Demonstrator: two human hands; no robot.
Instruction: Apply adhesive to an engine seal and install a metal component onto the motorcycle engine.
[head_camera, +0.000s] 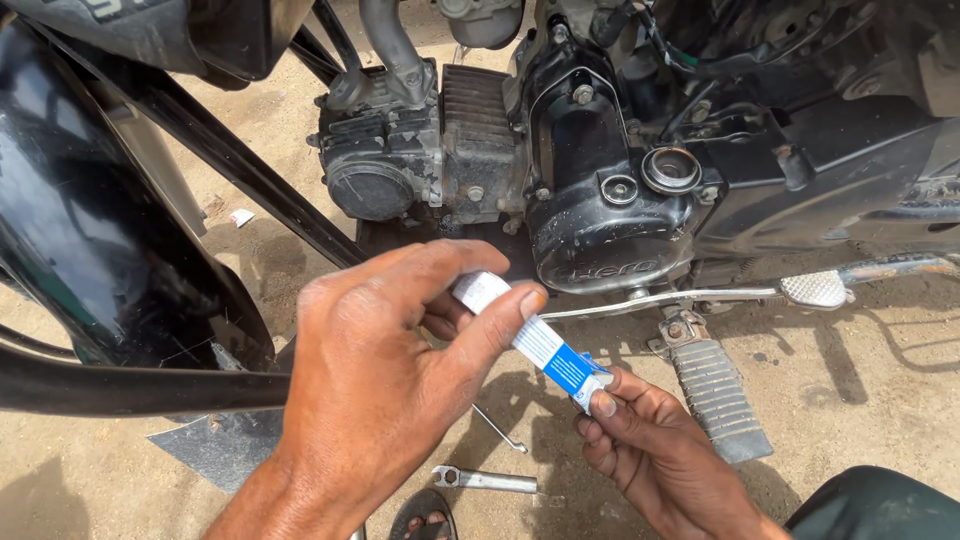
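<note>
**Both hands on a small tube beside a motorcycle engine**

The black front mudguard (110, 240) fills the left side of the view, standing on sandy ground (860, 400). The motorcycle engine (520, 150) sits at top centre, its black side cover (600, 220) facing the camera, with a round open filler hole (671, 168) at the cover's upper right. A ribbed footrest (718, 395) projects below the engine, and a silver pedal (818, 289) lies to its right.

The left hand (390, 380) is closed in a pinch, thumb and fingers gripping the white upper end of a blue-and-white tube (540, 345). The right hand (650, 450) is likewise closed, thumb and fingertips pinching the tube's blue lower end. The tube runs on a slant between the two hands, in the air in front of the side cover and well above the ground.

On the ground beneath the hands lie a small spanner (485, 480) and, just above it, a thin bent metal rod (500, 430). Sandalled toes (428, 520) show at the bottom edge.
</note>
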